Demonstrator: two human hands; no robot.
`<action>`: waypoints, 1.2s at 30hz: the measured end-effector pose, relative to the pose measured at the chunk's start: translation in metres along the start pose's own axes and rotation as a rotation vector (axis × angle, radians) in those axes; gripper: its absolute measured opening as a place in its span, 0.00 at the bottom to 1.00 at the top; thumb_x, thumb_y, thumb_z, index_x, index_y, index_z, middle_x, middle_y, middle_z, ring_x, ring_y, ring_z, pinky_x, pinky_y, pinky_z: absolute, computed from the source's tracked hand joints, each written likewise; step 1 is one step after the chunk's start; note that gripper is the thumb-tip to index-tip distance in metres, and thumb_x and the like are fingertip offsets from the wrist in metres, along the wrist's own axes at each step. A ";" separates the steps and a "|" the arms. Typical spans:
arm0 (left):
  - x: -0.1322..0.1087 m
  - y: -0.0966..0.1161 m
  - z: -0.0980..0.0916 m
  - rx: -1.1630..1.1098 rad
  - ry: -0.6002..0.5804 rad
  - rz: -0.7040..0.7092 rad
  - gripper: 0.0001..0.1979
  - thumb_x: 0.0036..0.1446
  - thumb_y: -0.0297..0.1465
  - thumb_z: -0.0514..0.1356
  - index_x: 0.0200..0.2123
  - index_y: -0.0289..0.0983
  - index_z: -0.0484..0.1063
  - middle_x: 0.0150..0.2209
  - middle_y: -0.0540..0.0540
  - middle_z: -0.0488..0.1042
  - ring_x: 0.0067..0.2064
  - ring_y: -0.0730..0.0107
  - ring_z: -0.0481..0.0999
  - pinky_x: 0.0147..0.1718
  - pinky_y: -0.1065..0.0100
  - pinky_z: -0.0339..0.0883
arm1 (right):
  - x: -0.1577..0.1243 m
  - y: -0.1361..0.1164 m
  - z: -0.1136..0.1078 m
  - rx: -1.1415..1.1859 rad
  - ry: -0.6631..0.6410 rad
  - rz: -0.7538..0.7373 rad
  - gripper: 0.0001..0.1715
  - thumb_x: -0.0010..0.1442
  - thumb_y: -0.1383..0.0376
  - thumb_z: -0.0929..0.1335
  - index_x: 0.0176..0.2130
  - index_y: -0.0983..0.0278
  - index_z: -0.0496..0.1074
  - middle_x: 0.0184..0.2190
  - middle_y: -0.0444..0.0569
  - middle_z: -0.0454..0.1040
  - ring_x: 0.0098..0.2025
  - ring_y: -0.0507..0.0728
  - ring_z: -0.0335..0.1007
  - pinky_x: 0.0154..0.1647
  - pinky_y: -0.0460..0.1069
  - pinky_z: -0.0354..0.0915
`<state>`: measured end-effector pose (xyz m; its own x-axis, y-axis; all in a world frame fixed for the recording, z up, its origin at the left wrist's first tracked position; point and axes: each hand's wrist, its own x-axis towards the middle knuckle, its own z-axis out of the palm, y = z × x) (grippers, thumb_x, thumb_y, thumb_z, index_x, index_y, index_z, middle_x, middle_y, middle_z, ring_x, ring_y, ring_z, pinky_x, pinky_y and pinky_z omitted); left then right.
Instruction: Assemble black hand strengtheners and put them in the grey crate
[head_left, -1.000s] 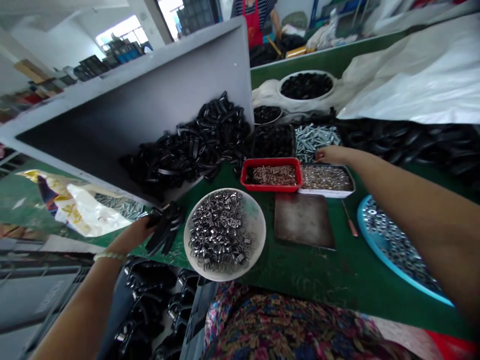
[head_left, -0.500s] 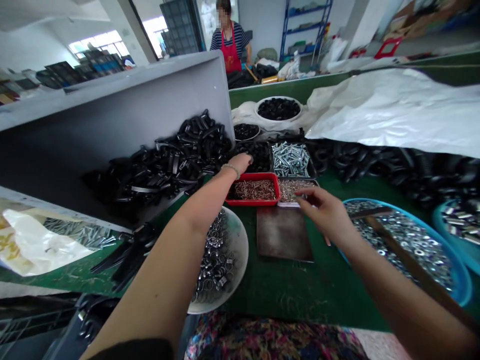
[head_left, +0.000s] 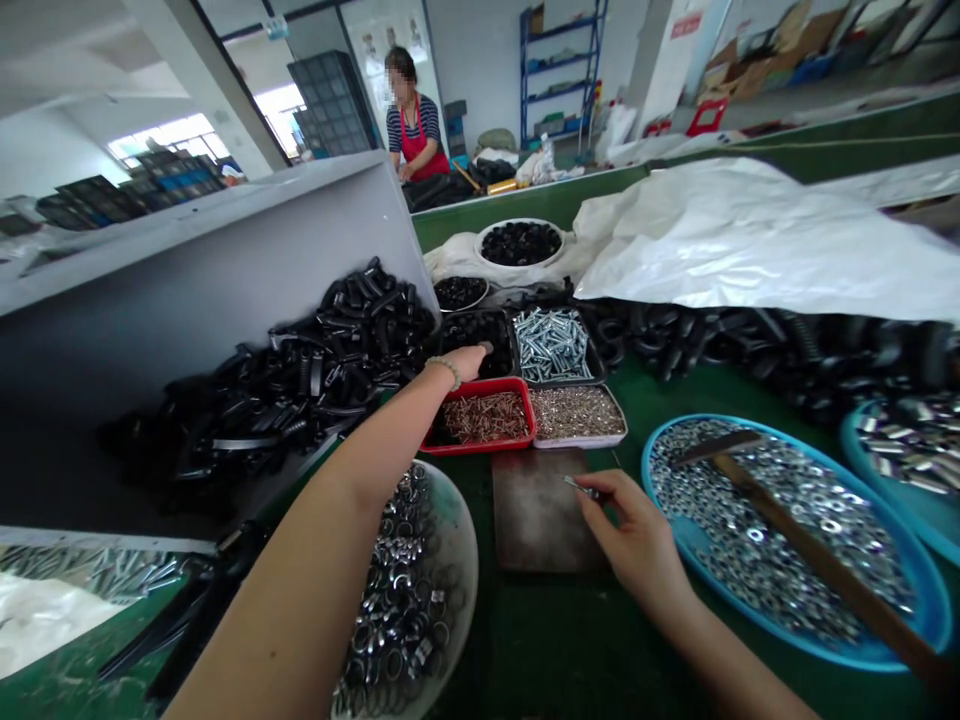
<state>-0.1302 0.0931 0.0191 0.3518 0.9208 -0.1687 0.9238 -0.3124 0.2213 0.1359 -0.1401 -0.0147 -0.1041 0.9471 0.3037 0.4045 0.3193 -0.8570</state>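
My left hand [head_left: 463, 363], with a bead bracelet on the wrist, reaches to the rim of a black tray of small black parts [head_left: 472, 335]. Its fingertips touch the parts there. My right hand [head_left: 631, 532] pinches a thin metal screw [head_left: 582, 488] above the corner of a dark metal plate [head_left: 540, 510]. Beside that plate stand a red tray of copper-coloured pins [head_left: 480, 418] and a silver tray of small metal pieces [head_left: 576, 413]. A tray of zinc bolts [head_left: 551, 345] lies behind them.
A blue basin of washers [head_left: 780, 530] holds a wooden-handled tool [head_left: 825, 562]. A white plate of metal rings [head_left: 409, 600] sits under my left arm. Black parts heap against a grey board [head_left: 262, 400]. White plastic sheeting [head_left: 765, 240] covers the far table; a co-worker in a red apron [head_left: 412, 130] stands beyond.
My left hand has moved from the black parts at the lower left to the black tray. My right hand has come back from the silver tray, now holding a screw over the plate.
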 end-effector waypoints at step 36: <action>0.007 0.002 0.014 0.198 0.069 -0.144 0.11 0.53 0.26 0.62 0.41 0.31 0.72 0.42 0.34 0.76 0.48 0.52 0.76 0.48 0.59 0.68 | 0.019 0.027 0.055 0.144 -0.121 -0.178 0.12 0.61 0.73 0.66 0.44 0.60 0.69 0.35 0.46 0.72 0.36 0.51 0.71 0.36 0.45 0.67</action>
<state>-0.1239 0.0960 0.0044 0.2099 0.9706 -0.1177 0.9775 -0.2107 0.0059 0.0949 -0.1114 -0.0554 -0.2737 0.8698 0.4106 0.2372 0.4747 -0.8476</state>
